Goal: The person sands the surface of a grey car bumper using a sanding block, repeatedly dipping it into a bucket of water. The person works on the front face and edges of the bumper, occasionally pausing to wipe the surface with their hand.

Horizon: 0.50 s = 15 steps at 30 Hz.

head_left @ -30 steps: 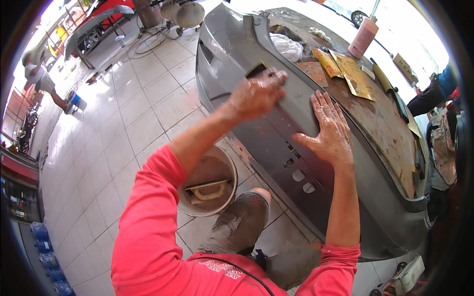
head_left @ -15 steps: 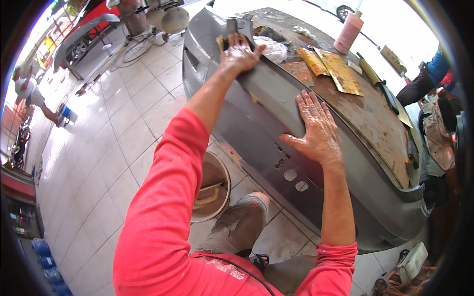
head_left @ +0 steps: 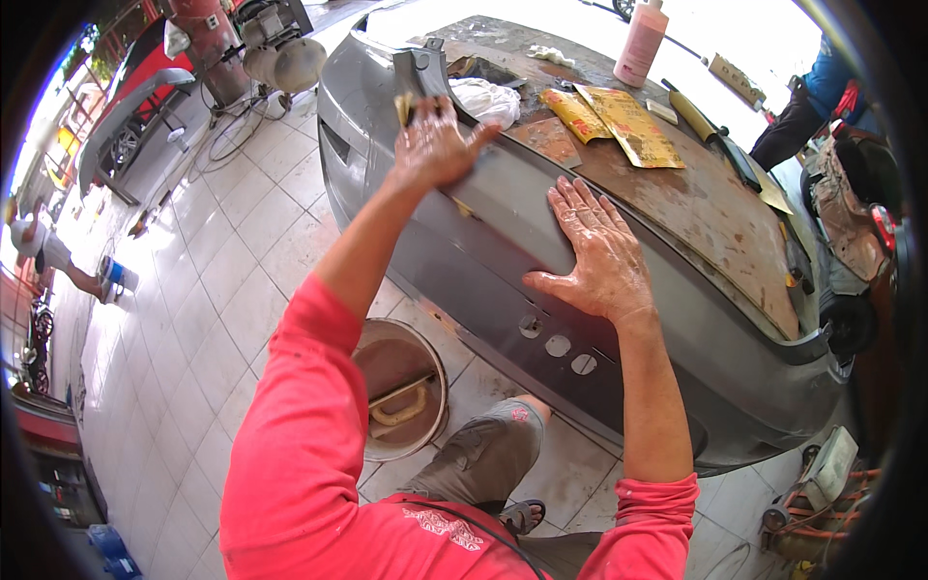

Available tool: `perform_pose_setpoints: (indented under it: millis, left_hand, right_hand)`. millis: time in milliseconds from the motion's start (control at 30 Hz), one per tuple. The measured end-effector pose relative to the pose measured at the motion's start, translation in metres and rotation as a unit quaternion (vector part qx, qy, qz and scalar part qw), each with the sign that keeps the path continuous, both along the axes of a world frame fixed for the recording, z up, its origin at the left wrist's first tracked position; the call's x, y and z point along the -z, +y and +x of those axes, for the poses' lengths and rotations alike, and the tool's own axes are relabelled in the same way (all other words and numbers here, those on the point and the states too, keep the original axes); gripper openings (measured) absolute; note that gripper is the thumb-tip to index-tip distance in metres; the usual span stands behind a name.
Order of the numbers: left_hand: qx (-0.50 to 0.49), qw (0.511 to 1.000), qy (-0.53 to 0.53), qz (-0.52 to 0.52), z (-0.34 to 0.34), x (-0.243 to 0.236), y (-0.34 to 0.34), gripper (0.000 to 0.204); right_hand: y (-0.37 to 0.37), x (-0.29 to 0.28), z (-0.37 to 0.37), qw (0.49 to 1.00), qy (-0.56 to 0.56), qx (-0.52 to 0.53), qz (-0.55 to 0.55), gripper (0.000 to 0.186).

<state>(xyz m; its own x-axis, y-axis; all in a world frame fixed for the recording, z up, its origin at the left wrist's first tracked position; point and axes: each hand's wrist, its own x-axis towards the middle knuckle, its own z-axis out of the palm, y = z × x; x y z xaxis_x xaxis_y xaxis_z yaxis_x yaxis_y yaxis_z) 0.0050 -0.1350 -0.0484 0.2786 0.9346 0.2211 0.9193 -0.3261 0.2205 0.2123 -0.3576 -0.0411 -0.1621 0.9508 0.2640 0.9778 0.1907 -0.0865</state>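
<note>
A grey car bumper (head_left: 483, 256) stretches across in front of me, its surface wet in places. Pressed to its upper left part is my left hand (head_left: 432, 150), with a folded tan piece of sandpaper (head_left: 403, 109) poking out by the fingers; the rest of it is hidden beneath the hand. My right hand (head_left: 601, 253) lies flat on the bumper's upper face, wet, fingers stretched and holding nothing. Beyond the bumper's edge, a white cloth (head_left: 476, 101) and yellow sheets (head_left: 628, 126) lie on a worn tabletop (head_left: 696, 217).
Below the bumper stands a bucket (head_left: 440, 425) of murky water with a handled tool (head_left: 398, 404) in it. A pink bottle (head_left: 641, 43) stands on the table. A person (head_left: 58, 253) bends at far left; another (head_left: 812, 97) is at right. A wheeled machine (head_left: 817, 493) sits lower right.
My view has shifted, so the bumper and table sit further left and up. My left hand has slid slightly along the bumper toward me; my right hand stays flat on it.
</note>
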Motion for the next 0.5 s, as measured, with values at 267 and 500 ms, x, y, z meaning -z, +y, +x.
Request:
perform_pose_setpoints:
  millis: [267,500]
  left_hand:
    - [-0.038,0.996,-0.081,-0.009,-0.005,0.001,0.036,0.117]
    - [0.062,0.977,-0.165,0.119,-0.024,-0.013,0.086,0.117]
  right_hand:
    - [0.005,-0.002,-0.01,1.0,-0.024,-0.012,-0.002,0.116]
    - [0.008,-0.007,-0.02,0.998,-0.053,-0.016,-0.008,0.115]
